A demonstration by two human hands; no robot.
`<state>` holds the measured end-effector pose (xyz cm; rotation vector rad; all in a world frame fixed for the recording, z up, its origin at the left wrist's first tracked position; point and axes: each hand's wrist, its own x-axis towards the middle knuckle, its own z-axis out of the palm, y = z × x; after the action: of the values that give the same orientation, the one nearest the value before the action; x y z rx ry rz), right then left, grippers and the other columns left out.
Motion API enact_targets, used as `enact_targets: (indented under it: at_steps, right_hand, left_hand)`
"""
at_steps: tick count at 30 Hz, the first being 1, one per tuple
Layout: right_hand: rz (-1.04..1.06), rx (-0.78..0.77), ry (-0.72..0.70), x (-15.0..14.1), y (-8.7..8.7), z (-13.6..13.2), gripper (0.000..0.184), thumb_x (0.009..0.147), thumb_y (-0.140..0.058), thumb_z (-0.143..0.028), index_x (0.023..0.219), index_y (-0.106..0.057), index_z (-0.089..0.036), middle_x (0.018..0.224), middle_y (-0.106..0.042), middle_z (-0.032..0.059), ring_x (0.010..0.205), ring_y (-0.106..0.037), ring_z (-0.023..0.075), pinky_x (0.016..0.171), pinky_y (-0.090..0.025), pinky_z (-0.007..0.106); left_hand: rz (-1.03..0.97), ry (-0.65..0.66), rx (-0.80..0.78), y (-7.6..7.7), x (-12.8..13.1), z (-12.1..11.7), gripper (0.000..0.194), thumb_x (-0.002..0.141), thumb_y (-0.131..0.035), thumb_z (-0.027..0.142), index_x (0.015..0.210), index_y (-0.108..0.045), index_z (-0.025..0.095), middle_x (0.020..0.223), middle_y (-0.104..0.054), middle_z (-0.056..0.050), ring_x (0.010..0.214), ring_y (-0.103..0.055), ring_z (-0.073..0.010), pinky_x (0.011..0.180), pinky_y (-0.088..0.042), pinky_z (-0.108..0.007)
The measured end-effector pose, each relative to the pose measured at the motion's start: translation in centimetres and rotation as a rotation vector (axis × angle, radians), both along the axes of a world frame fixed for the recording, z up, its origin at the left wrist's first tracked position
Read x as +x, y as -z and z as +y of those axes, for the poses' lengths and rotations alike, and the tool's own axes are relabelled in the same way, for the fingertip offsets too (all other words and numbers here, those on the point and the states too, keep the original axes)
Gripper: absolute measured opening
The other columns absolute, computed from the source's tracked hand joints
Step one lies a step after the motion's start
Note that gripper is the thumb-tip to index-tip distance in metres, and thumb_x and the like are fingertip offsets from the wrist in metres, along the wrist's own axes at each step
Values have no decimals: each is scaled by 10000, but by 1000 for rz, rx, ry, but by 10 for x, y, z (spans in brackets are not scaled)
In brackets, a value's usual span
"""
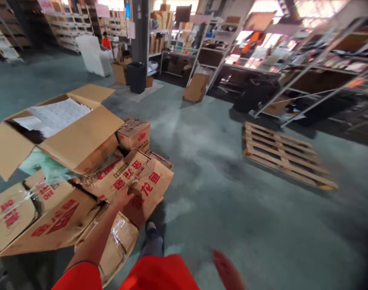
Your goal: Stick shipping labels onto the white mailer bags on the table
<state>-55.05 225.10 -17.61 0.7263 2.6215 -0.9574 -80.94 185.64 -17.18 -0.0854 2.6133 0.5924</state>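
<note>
My left hand (122,198) reaches over the stack and rests on a brown cardboard carton (153,193) with red printed characters and clear tape. One finger stretches out along its top; the others are partly hidden. Low at the right, my right hand (226,268) hangs over the floor, touching nothing, its fingers smeared by motion. A second printed carton (44,221) lies at the left, and a taped one (119,237) sits under my left forearm. Behind them stands a large opened box (84,137) with its flaps spread and white printed sheets (61,114) inside.
A wooden pallet (283,155) lies on the grey-green floor at the right. A smaller carton (134,133) sits behind the stack, with green plastic (46,165) beside it. Farther back are a black bin (137,76), metal racks (215,50) and a person in orange (105,41).
</note>
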Motion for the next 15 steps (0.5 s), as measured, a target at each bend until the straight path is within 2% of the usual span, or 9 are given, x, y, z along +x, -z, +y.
enact_targets:
  at_steps: [2, 3, 6, 8, 11, 13, 15]
  right_hand:
    - [39, -176, -163, -56, 2, -24, 349, 758, -429, -548, 926, -673, -365, 1009, -725, 70, 929, -695, 328, 852, -576, 469]
    - [56, -183, -284, -87, 0, -45, 364, 783, -416, -479, 987, -670, -320, 1051, -716, 81, 970, -686, 308, 891, -563, 443]
    - [148, -74, -646, -177, -20, -116, 395, 839, -419, -248, 1191, -600, -238, 1144, -670, 105, 1060, -642, 250, 941, -526, 385]
    - [264, 60, -840, -226, -37, -156, 406, 869, -452, -188, 1262, -550, -220, 1255, -599, 119, 1149, -577, 247, 977, -489, 386]
    - [389, 258, -1087, -280, -49, -197, 435, 896, -544, -232, 1327, -491, -209, 1349, -507, 153, 1219, -486, 284, 998, -432, 441]
    - [427, 341, -1241, -305, -44, -212, 394, 902, -574, -278, 1283, -521, -198, 1310, -530, 155, 1202, -471, 297, 999, -390, 470]
    - [421, 373, -1394, -323, -36, -219, 255, 923, -551, -285, 1155, -590, -184, 1162, -612, 125, 1116, -510, 272, 978, -367, 453]
  left_hand:
    - [-51, -11, -27, 0, 4, 6, 371, 902, -587, 285, 1235, -562, 125, 1249, -628, -142, 1146, -594, -248, 972, -462, -425]
    - [-73, -22, -41, -2, 5, 8, 404, 906, -568, 275, 1278, -531, 122, 1256, -626, -158, 1161, -589, -256, 971, -456, -406]
    - [-121, -58, -59, -12, 12, 13, 430, 898, -542, 283, 1303, -512, 141, 1205, -661, -162, 1130, -614, -268, 926, -459, -353]
    - [-134, -89, -51, -19, 16, 16, 385, 884, -546, 302, 1241, -554, 160, 1149, -687, -142, 1074, -640, -271, 877, -469, -336]
    - [-144, -156, -43, -27, 21, 20, 300, 870, -544, 307, 1135, -601, 178, 1079, -707, -127, 1015, -657, -278, 820, -472, -332]
    - [-161, -197, -38, -29, 23, 23, 271, 858, -549, 296, 1097, -615, 186, 1056, -713, -126, 993, -663, -281, 795, -473, -331]
    - [-178, -224, -30, -29, 23, 25, 266, 851, -556, 297, 1085, -622, 189, 1051, -716, -130, 977, -669, -284, 774, -476, -330]
